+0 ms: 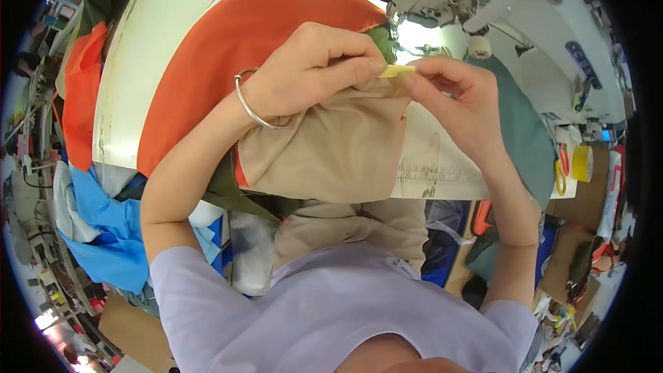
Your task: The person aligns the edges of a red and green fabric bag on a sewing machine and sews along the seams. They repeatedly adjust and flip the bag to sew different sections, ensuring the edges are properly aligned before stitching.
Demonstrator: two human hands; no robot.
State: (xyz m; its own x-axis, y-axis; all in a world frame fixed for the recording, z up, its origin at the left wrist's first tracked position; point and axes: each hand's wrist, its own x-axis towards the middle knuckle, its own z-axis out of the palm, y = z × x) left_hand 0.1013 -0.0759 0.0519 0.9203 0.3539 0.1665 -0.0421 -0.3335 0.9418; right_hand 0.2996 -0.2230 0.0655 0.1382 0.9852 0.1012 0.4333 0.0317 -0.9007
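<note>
Work in hand: one yellow strip (pixel 398 70), short and narrow, stretched between both hands at the top edge of a beige cloth (pixel 324 145), just in front of a sewing machine (pixel 532 21). Near the needle end, not seen under it.

Step, by judgement: shaping or lining up the strip by finger, with stitching of it not yet under way.

Left hand (pixel 311 62): back uppermost, above the beige cloth. Thumb and forefinger pressed together at the strip's left end, no gap showing. Other fingers bent; any grip on the cloth below: cannot tell.

Right hand (pixel 459 97): thumb and forefinger pinched on the strip's right end. Remaining fingers loosely curled, with no other article visible among them.

Next move, by judgement: a call for light, even tension between the two pinches, a strip free of twist, and edges squared to the cloth before any approach to the needle. Possible fault: slipping of so small a piece, or puckering of the soft beige cloth, already creased beneath the left hand.

Also present: orange cloth (pixel 214 62), broad, beyond the left forearm; dark green cloth (pixel 381 38), partly hidden, beside the machine; grey-green cloth (pixel 518 124), behind the right forearm; pale table (pixel 145 48); metal bangle (pixel 243 100), on the left wrist; yellow tape roll (pixel 582 164), far right.
</note>
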